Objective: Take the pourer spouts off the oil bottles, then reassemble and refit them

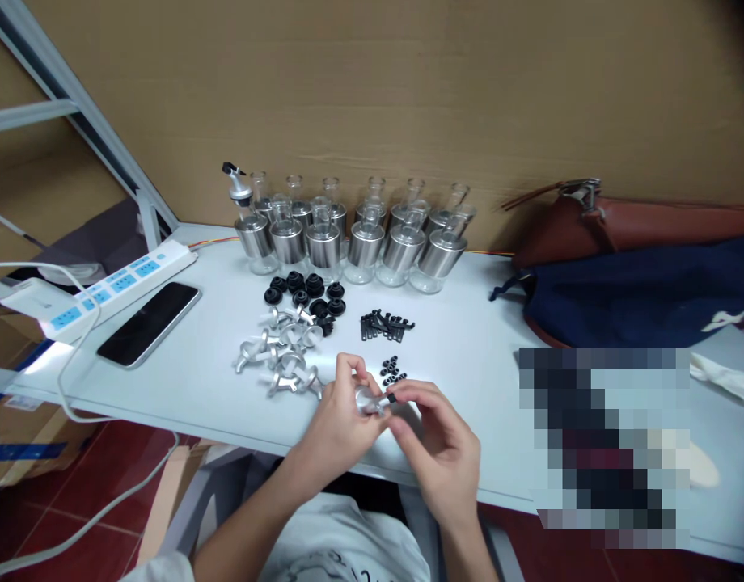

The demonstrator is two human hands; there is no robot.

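My left hand is closed around a silver pourer spout, whose narrow tube points right. At the end of the tube sits a small black tip, pinched between the thumb and fingers of my right hand. Just beyond my hands lies a little group of small black rings. Farther back is a pile of thin black flip levers. To the left, loose silver pourer spouts are heaped below several black ribbed stoppers.
Two rows of glass bottles with steel sleeves stand along the cardboard wall; the front left one carries a fitted pourer. A power strip and phone lie left. Brown and navy bags lie right, behind a blurred patch.
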